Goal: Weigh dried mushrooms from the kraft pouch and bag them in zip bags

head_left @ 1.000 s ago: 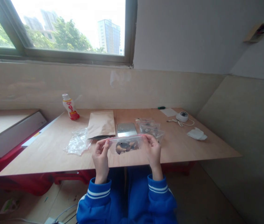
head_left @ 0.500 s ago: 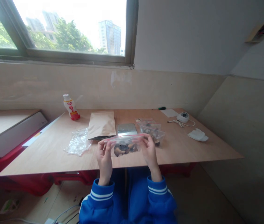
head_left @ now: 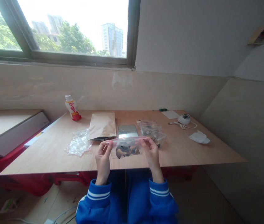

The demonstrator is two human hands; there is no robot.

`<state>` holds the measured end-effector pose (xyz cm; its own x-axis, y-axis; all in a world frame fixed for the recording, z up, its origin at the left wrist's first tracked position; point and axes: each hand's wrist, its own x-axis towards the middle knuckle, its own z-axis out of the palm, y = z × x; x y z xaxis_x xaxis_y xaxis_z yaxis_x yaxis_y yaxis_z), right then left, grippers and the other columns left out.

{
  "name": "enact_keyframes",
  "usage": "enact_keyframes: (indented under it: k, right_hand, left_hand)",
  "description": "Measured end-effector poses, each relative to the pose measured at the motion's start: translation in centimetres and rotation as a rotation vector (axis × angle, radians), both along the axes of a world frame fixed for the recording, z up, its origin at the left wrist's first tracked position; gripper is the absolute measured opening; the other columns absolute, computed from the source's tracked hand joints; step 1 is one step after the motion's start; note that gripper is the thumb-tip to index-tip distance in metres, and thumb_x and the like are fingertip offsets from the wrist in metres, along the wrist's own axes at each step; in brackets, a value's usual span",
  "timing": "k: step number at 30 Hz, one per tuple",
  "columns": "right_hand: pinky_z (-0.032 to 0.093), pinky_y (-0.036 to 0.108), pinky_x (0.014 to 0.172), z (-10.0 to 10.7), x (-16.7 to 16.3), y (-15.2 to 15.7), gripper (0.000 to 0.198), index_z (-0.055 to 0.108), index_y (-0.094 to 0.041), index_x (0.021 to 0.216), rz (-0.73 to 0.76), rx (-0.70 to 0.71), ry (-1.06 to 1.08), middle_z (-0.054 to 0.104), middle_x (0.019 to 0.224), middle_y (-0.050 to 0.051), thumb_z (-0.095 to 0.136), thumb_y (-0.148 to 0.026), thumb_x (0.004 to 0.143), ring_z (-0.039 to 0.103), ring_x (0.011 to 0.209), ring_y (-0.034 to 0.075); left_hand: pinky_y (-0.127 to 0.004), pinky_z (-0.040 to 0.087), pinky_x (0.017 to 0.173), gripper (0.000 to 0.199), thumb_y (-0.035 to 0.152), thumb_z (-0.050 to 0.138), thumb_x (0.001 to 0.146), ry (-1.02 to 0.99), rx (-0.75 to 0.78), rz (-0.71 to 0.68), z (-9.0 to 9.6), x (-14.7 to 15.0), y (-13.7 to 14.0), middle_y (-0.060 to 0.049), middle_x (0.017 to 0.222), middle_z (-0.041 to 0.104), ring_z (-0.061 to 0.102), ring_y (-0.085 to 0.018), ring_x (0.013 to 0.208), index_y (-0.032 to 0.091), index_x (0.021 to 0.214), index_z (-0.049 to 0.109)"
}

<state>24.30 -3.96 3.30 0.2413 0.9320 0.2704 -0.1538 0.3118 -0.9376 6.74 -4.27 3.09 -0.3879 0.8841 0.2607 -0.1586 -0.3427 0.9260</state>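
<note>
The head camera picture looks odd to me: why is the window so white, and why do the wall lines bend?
In the head view, daylight overexposes the sky in the window, so the table is softly lit without hard shadows. The wide lens bows the sill and wall edges. The clear zip bag, held by the left hand and right hand, looks slightly soft.

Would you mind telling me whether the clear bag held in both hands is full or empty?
Partly filled: dark brown pieces sit in the lower part of the bag, while its upper part near the pink strip looks clear.
</note>
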Motion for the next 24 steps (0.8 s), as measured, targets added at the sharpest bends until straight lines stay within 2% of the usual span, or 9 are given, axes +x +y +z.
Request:
enact_keyframes:
  k: [6,11,16,21,24]
  right_hand:
    - [0.054,0.035,0.076,-0.2,0.1,-0.1,0.021,0.064,-0.02,0.082,-0.036,0.012,-0.012,0.073,0.078,0.003,0.067,-0.041,0.078,0.069,0.075,0.02]
    - [0.053,0.029,0.067,0.0,-0.6,-0.1,0.017,0.063,-0.021,0.08,-0.079,0.061,0.005,0.072,0.077,0.002,0.066,-0.038,0.079,0.067,0.069,0.017]
    - [0.052,0.031,0.073,-0.1,-1.4,0.0,0.02,0.061,-0.02,0.081,-0.116,0.064,-0.021,0.07,0.077,0.003,0.064,-0.04,0.08,0.065,0.072,0.017]
    - [0.05,0.025,0.062,-0.4,-2.2,-0.1,0.021,0.056,-0.021,0.085,-0.002,0.023,0.068,0.068,0.081,0.002,0.06,-0.042,0.083,0.063,0.073,0.015]
    - [0.048,0.022,0.054,-0.6,-2.6,0.0,0.028,0.057,-0.021,0.097,0.054,-0.007,0.081,0.069,0.085,0.003,0.062,-0.043,0.081,0.063,0.072,0.015]
  left_hand:
    - [-0.027,0.048,0.075,0.026,0.042,0.066,0.077,0.073,-0.014,-0.004,0.0,0.1,-0.3,-0.002,0.078,0.065,0.061,-0.017,0.079,0.016,0.079,0.063]
    - [-0.028,0.047,0.08,0.028,0.044,0.06,0.081,0.106,-0.038,0.037,0.1,0.7,-0.5,-0.002,0.077,0.063,0.06,-0.016,0.081,0.017,0.077,0.062]
    - [-0.03,0.047,0.082,0.027,0.044,0.061,0.081,0.091,-0.03,0.095,-0.5,0.7,-0.4,-0.002,0.075,0.062,0.06,-0.017,0.081,0.017,0.077,0.061]
    - [-0.027,0.048,0.081,0.028,0.044,0.063,0.079,-0.108,-0.054,-0.011,-1.2,0.6,-0.4,0.0,0.082,0.064,0.061,-0.014,0.082,0.019,0.093,0.058]
    - [-0.028,0.049,0.08,0.034,0.044,0.066,0.076,-0.117,-0.058,-0.063,-1.3,0.4,-0.4,-0.002,0.088,0.066,0.062,-0.016,0.086,0.019,0.098,0.06]
